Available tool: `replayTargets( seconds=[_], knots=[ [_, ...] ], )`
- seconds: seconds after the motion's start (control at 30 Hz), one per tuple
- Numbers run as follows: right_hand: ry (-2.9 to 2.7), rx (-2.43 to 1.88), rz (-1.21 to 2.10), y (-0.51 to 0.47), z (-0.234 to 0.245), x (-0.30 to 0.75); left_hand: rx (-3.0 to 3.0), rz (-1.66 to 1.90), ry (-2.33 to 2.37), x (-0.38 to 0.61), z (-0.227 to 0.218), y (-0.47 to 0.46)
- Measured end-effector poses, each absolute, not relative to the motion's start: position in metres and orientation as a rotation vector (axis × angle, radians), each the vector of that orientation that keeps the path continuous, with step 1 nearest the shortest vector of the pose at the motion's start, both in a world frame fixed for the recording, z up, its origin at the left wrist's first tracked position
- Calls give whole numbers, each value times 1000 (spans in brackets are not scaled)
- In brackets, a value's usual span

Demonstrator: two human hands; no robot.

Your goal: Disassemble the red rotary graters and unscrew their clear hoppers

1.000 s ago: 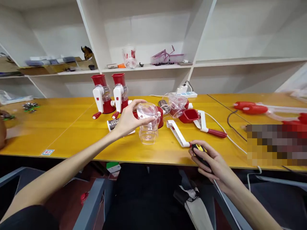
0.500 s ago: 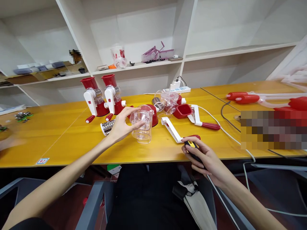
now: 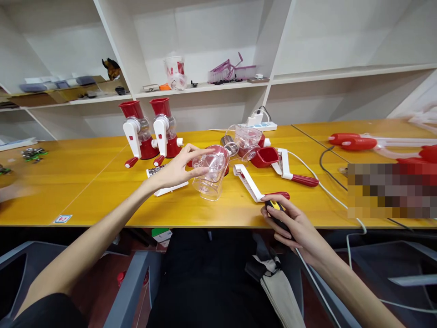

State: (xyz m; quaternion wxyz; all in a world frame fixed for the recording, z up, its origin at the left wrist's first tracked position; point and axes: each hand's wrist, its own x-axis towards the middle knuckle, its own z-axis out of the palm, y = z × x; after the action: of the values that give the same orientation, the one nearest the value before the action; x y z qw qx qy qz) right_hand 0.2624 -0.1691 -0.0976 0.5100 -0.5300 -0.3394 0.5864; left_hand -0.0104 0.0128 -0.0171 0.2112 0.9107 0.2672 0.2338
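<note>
My left hand (image 3: 180, 169) grips a clear plastic grater housing (image 3: 213, 175), thumb and fingers at its left side. The housing is tilted to the right over the table. A red part shows through and behind it. Closed in my right hand (image 3: 290, 223) is a black-and-yellow screwdriver (image 3: 276, 210), near the front edge of the table; its tip is hidden. Just beyond it lies a white crank arm (image 3: 251, 184) with a red handle. Under my left wrist are a metal grater drum (image 3: 154, 171) and a white strip-like part (image 3: 172, 188).
Two assembled red-and-white rotary graters (image 3: 164, 130) stand at the back left. Another clear housing (image 3: 246, 139), a red hopper (image 3: 265, 157) and a second crank (image 3: 295, 175) lie right of centre. A power strip (image 3: 261, 126) sits behind; a white cable (image 3: 329, 200) crosses the right side.
The clear housing has tipped further to the right in my left hand. The white strip-like part beneath the wrist now shows. My right hand keeps its hold, and the view has shifted slightly.
</note>
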Motion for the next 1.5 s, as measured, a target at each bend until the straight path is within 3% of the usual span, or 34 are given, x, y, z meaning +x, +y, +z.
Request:
replayTargets(
  seconds=[0.3,0.6,1.17,1.37,1.5],
  knots=[
    [-825,-1259,1421,-167,-102,263,2844,649,588,-3,-14,-2],
    [-844,-1235,1433,-168,-106,264,2971,948,909,-4,-32,-15],
    [-859,-1248,1414,-168,-110,263,2985,996,1005,-19,-31,31],
    [-857,-1269,1364,-169,-109,262,2808,1306,1128,-67,-48,7],
    [-882,-1309,1336,-164,-98,256,2875,976,1450,-106,-83,-7]
  ],
)
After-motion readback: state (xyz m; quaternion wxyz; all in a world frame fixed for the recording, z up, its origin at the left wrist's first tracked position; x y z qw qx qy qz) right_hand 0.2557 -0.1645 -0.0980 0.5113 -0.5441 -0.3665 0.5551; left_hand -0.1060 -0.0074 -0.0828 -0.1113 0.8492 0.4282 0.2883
